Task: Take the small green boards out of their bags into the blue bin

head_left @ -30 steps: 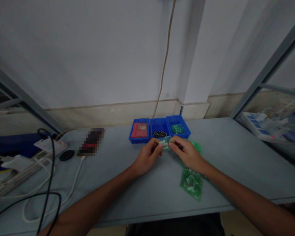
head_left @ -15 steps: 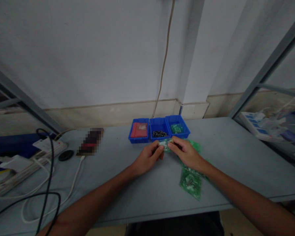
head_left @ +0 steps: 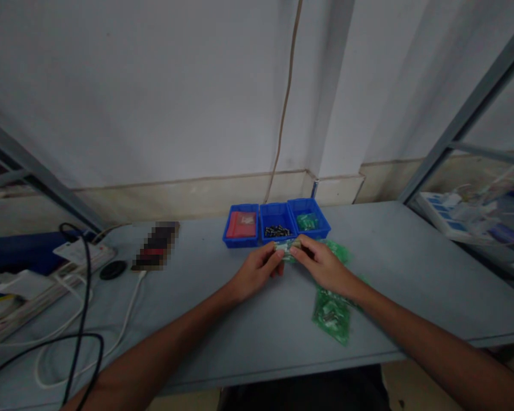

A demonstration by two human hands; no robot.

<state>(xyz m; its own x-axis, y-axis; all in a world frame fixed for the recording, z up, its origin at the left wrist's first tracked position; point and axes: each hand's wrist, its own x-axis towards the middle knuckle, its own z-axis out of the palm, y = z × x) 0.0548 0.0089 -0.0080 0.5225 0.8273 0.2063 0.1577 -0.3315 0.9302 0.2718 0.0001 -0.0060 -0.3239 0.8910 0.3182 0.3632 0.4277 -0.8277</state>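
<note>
Between my two hands is a small clear-green plastic bag (head_left: 286, 248), pinched at both sides just in front of the blue bins. My left hand (head_left: 259, 268) has its thumb and fingers closed on the bag's left part. On the other side, my right hand (head_left: 319, 260) grips the right part the same way. What lies inside the bag is too small to make out. Under and beside my right forearm lie several green bags (head_left: 333, 315) with small metallic pieces in them, partly hidden by the arm.
Three blue bins stand near the wall: one with red bags (head_left: 241, 224), one with small dark and silver parts (head_left: 277, 230), one with green bags (head_left: 307, 221). At left are a blurred-out phone (head_left: 156, 246), a black round lid (head_left: 113, 270), cables and a power strip (head_left: 38, 299).
Both hands stay in nearly the same spot, still holding the small bag. The whole view has shifted very slightly; the bins and the loose bags have not moved on the table.
</note>
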